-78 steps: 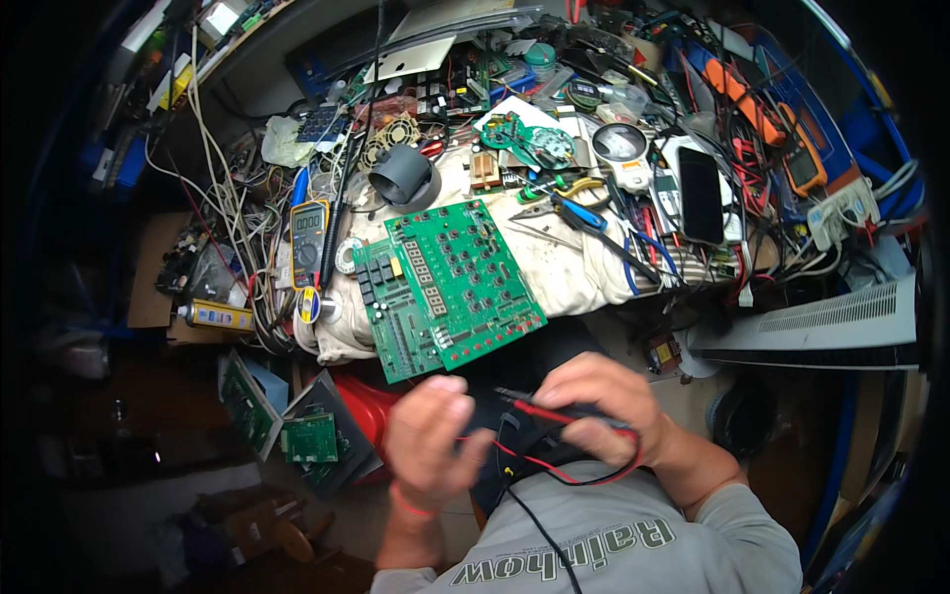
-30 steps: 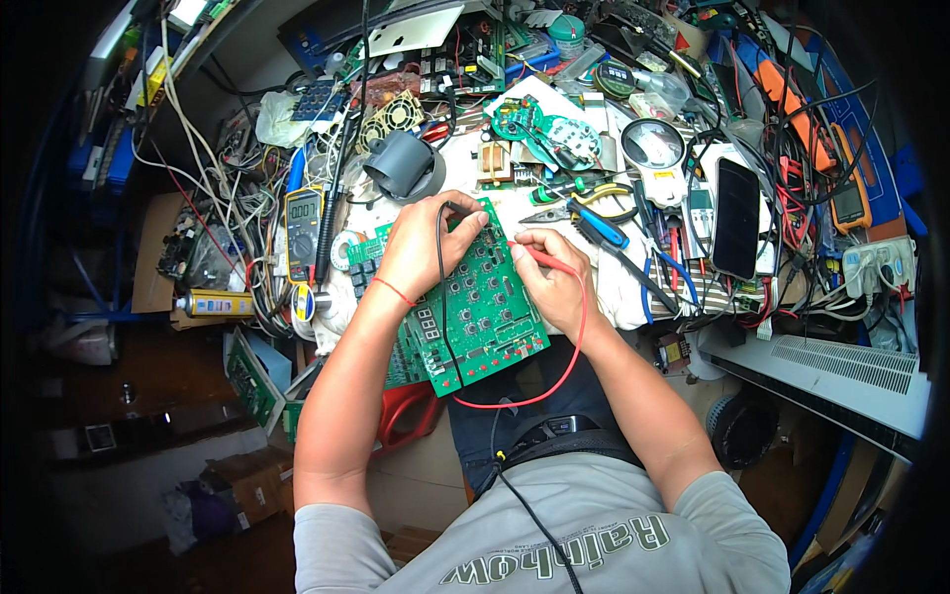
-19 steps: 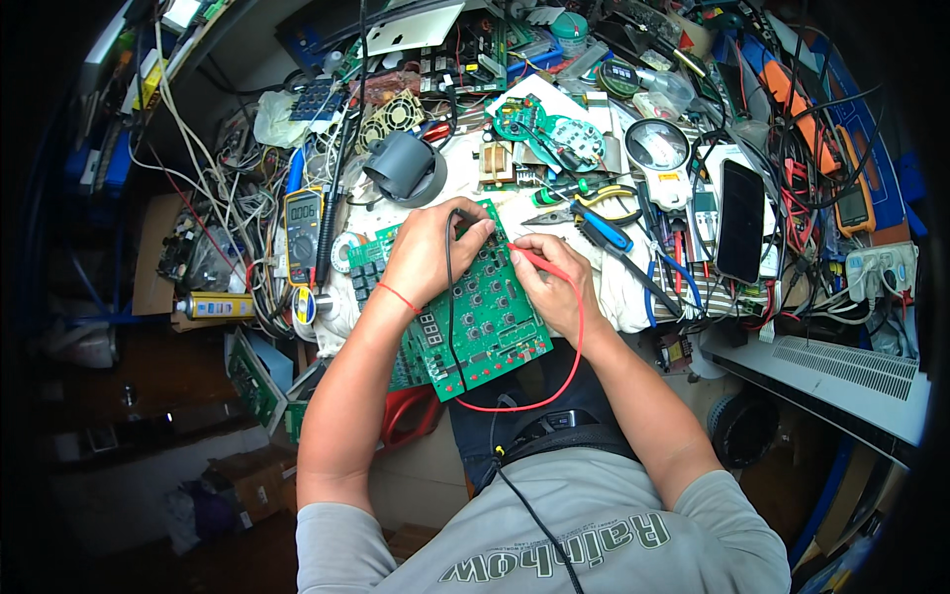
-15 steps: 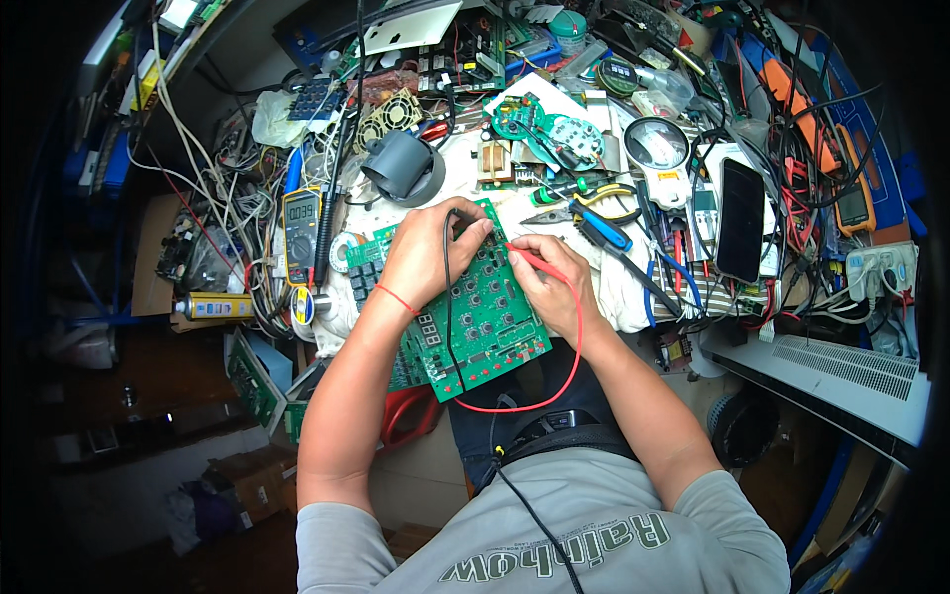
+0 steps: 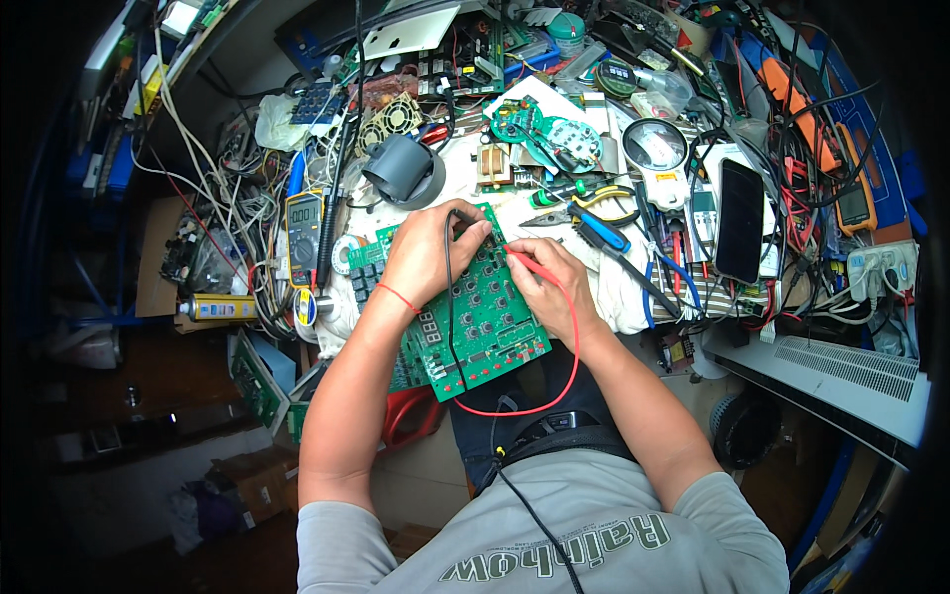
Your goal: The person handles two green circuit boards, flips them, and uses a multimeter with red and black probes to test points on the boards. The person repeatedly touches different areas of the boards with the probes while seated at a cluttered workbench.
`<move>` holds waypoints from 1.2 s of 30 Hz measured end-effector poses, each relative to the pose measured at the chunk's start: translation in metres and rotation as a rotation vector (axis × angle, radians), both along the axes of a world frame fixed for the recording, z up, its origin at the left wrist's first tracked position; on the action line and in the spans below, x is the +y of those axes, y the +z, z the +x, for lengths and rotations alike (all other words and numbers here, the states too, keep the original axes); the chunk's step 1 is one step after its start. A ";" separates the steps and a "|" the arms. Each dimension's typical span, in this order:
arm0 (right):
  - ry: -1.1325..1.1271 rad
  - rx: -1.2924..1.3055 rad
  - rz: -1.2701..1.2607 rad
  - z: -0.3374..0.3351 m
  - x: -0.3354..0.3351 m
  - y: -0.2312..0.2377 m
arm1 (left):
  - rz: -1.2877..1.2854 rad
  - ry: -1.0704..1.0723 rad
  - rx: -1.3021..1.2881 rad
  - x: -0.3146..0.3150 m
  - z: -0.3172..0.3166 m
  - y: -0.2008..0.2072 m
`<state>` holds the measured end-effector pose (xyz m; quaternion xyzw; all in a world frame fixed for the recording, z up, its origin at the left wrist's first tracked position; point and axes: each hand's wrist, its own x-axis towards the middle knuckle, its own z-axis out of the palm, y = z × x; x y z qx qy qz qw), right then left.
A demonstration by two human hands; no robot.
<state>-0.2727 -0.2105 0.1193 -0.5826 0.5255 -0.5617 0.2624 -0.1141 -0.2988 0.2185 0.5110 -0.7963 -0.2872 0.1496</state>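
A green circuit board with a digit display, round buttons and red parts lies tilted at the bench's near edge, its lower end over my lap. My left hand pinches a black test probe over the board's upper part; its tip is hidden by my fingers. From the right, my right hand grips a red test probe, pointed at the board's upper right edge. The red lead loops below the board. To the left stands a yellow multimeter with its display lit.
Pliers and a blue-handled brush lie right of the board. Beyond them are a magnifier and a black phone. A dark grey cylindrical piece sits behind my left hand. Tangled cables and boards crowd the back and sides.
The multimeter's reading has changed. My right hand with the red probe has shifted very slightly; my left hand stays nearly in place.
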 end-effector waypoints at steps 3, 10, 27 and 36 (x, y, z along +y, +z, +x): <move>0.009 0.028 0.003 0.000 0.000 0.000 | 0.005 0.002 -0.012 -0.001 0.000 0.000; 0.010 0.054 -0.005 0.000 -0.001 -0.001 | 0.042 0.025 -0.077 -0.002 -0.002 0.005; 0.019 0.094 -0.047 0.001 -0.002 -0.004 | -0.009 -0.008 -0.127 0.001 -0.003 0.007; 0.014 0.127 -0.050 0.003 0.000 -0.001 | -0.150 -0.067 -0.111 0.000 -0.002 -0.005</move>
